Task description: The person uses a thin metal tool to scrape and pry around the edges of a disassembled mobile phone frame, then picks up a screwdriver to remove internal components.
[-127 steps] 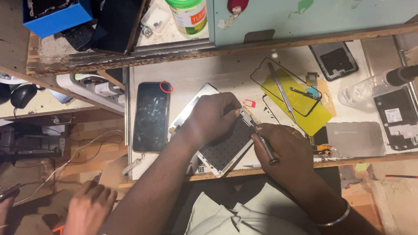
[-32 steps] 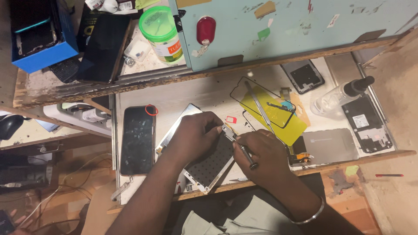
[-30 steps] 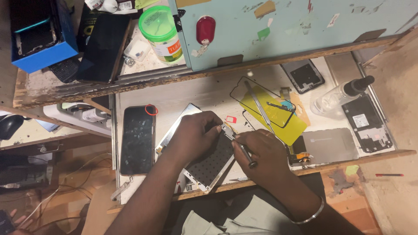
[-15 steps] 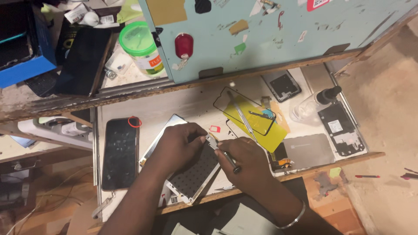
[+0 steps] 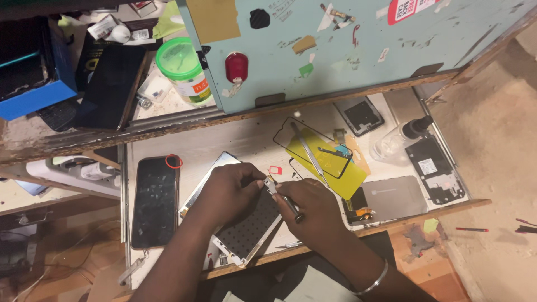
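While the left hand [image 5: 232, 193] presses the opened phone [image 5: 246, 229] flat near the front edge of the tabletop [image 5: 235, 148], the right hand [image 5: 313, 210] grips a slim metal tool [image 5: 282, 197], tip at the phone's upper edge. Judged step: prying or unfastening. Next move calls for steady, light tip pressure.
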